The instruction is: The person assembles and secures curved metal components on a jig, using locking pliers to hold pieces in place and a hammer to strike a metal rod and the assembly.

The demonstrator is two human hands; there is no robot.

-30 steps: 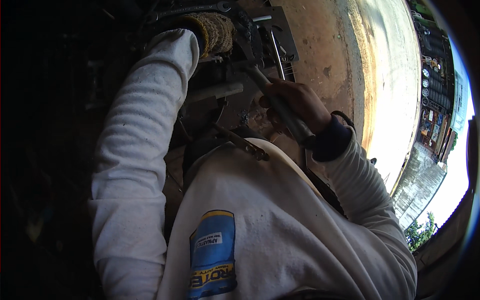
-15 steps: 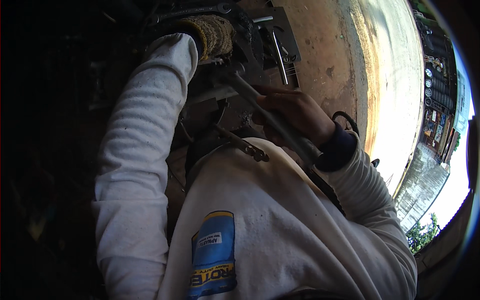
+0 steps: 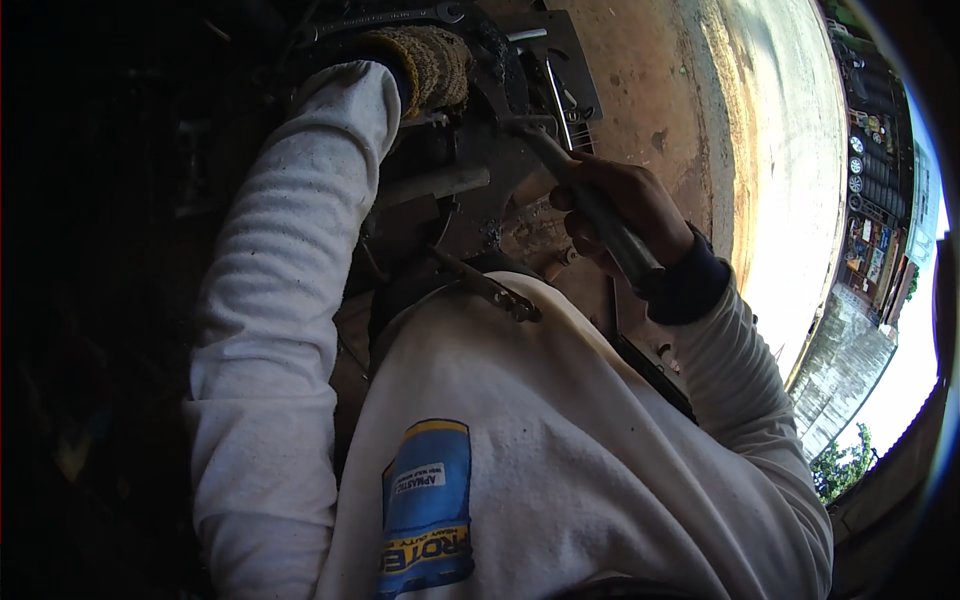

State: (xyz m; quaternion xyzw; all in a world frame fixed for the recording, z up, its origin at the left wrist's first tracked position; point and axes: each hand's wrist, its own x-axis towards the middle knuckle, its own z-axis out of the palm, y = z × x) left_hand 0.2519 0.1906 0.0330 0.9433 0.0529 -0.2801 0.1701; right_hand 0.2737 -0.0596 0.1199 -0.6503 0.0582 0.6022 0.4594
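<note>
My right hand, bare, is wrapped round the grey handle of a hammer. The hammer slants up and left, its dark head held apart from the shadowed metal work. A brown knitted glove with a yellow edge covers my left hand, which rests at the far side of this work. Its fingers are hidden by the glove's back and deep shadow, so what it grips cannot be seen. A short round metal bar lies below the glove, nearer to me.
A combination wrench lies beyond my left hand. Right of the work, a dark tray bears a long shiny bar tool. A rusty jaw-like metal piece juts toward my shirt. Brown ground stretches off to the right.
My right hand has drawn the hammer up and to the right, away from the work, uncovering the round bar. The gloved left hand has barely shifted.
</note>
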